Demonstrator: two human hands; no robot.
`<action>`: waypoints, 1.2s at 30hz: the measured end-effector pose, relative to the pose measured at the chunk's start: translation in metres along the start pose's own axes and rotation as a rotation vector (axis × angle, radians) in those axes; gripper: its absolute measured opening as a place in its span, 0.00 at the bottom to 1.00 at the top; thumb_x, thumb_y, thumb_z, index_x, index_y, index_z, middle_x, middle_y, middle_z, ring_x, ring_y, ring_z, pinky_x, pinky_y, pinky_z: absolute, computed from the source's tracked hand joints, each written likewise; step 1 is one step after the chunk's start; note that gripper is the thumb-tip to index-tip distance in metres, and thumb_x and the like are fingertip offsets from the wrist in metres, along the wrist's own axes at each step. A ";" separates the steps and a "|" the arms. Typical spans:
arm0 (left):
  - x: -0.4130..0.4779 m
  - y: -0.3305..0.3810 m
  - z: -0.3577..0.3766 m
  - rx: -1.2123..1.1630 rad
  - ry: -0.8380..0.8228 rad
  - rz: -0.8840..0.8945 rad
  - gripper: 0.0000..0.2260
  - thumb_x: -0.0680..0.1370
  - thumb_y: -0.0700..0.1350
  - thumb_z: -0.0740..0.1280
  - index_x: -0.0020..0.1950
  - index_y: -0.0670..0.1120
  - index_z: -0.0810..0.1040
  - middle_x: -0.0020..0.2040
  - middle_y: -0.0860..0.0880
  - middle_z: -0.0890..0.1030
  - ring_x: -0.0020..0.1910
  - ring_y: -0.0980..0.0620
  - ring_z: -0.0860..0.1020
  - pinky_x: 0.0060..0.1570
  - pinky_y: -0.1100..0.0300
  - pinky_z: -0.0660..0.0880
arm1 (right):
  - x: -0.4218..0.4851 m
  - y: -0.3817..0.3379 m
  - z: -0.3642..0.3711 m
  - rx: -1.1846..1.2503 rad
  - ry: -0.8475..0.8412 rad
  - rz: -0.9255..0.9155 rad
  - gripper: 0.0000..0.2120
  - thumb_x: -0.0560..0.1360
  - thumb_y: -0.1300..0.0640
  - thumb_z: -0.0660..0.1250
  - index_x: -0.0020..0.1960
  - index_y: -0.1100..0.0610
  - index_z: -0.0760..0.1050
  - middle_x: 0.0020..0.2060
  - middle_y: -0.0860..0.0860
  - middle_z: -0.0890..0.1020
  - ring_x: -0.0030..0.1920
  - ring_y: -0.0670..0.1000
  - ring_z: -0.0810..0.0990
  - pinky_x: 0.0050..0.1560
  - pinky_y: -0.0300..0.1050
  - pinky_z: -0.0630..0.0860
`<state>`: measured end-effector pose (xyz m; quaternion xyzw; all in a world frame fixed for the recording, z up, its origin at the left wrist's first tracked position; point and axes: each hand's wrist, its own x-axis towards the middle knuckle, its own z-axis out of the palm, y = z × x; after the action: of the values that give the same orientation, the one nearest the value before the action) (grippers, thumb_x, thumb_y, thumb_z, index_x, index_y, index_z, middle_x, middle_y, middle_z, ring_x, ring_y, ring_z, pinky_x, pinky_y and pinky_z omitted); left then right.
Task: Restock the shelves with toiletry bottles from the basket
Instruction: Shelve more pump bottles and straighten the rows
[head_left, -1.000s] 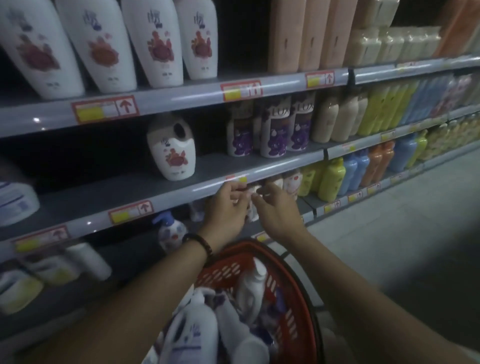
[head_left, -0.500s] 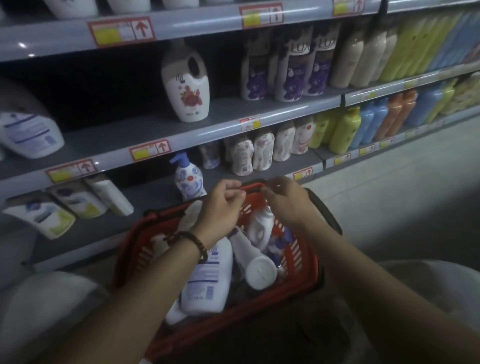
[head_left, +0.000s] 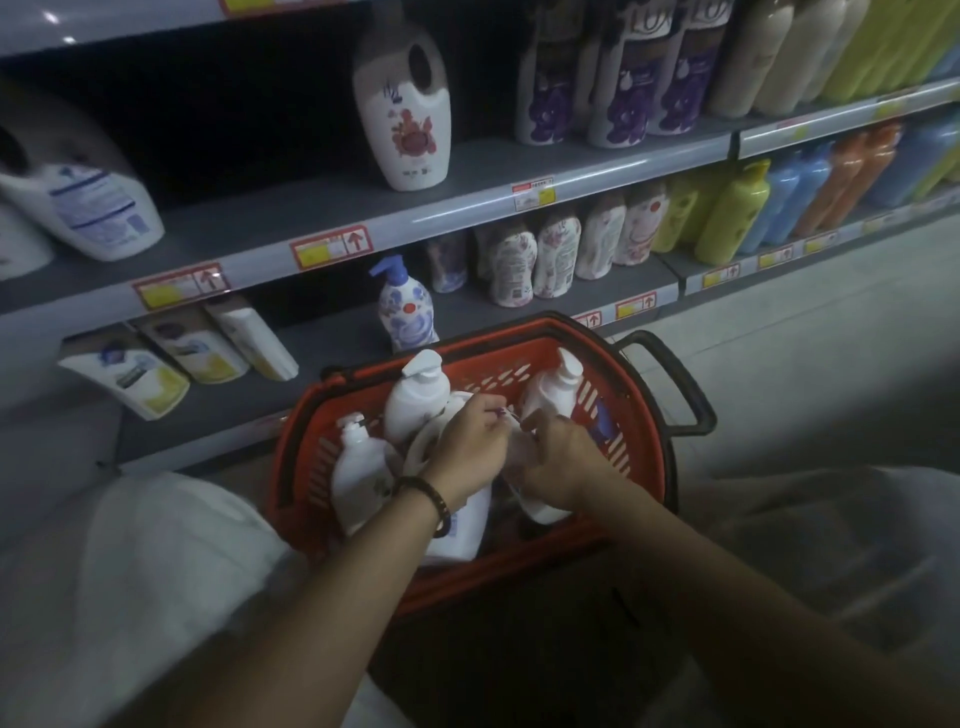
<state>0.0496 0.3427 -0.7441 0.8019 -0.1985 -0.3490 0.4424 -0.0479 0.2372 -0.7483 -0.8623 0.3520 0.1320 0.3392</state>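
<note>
Hovering in the basket (head_left: 644, 452), my left hand (head_left: 467, 447) and right hand (head_left: 563, 462) curl together, on what I cannot tell; pump bottles (head_left: 415, 402) crowd its far edge; probably heavy, slick; grip the waist, not the pump.

I'm viewing remotely and place everything from the red basket (head_left: 545, 566), which sits low in front of the shelving. Inside it, white pump bottles (head_left: 415, 400) stand along the far and left sides. The left hand (head_left: 467, 441) and right hand (head_left: 556, 457) are close together over its middle, so little room shows within. Its black handle (head_left: 670, 384) juts out on the right. Just beyond the far rim stands a blue-patterned pump bottle (head_left: 405, 312). Left of it, bare shelf board (head_left: 332, 338) runs to tilted tubes (head_left: 249, 338). Beyond the basket's right corner, floral bottles (head_left: 535, 260) stand packed. Higher up, the middle shelf (head_left: 260, 208) shows open board between a white jug (head_left: 98, 208) and a handled bottle (head_left: 402, 114).
</note>
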 end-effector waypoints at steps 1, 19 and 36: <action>0.001 0.001 0.001 -0.029 -0.019 -0.016 0.15 0.85 0.42 0.62 0.73 0.46 0.76 0.67 0.46 0.81 0.64 0.46 0.80 0.63 0.55 0.76 | 0.001 0.000 0.003 -0.047 -0.007 -0.004 0.38 0.71 0.42 0.77 0.75 0.55 0.68 0.65 0.56 0.78 0.63 0.58 0.80 0.63 0.55 0.80; -0.018 0.003 0.024 0.125 -0.065 -0.021 0.19 0.86 0.59 0.61 0.71 0.49 0.75 0.65 0.46 0.81 0.62 0.48 0.78 0.62 0.50 0.76 | -0.014 -0.003 0.031 -0.162 0.115 -0.030 0.36 0.78 0.45 0.73 0.80 0.54 0.63 0.71 0.60 0.70 0.72 0.62 0.73 0.69 0.61 0.76; -0.004 -0.002 0.030 -0.190 -0.108 -0.135 0.17 0.82 0.56 0.63 0.68 0.53 0.78 0.63 0.54 0.76 0.64 0.52 0.75 0.67 0.50 0.74 | 0.000 0.002 0.013 0.034 0.285 0.057 0.22 0.71 0.41 0.73 0.58 0.53 0.76 0.46 0.52 0.84 0.44 0.52 0.85 0.44 0.46 0.84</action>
<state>0.0247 0.3295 -0.7552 0.7479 -0.1338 -0.4379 0.4807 -0.0490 0.2447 -0.7589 -0.8560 0.4233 0.0119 0.2964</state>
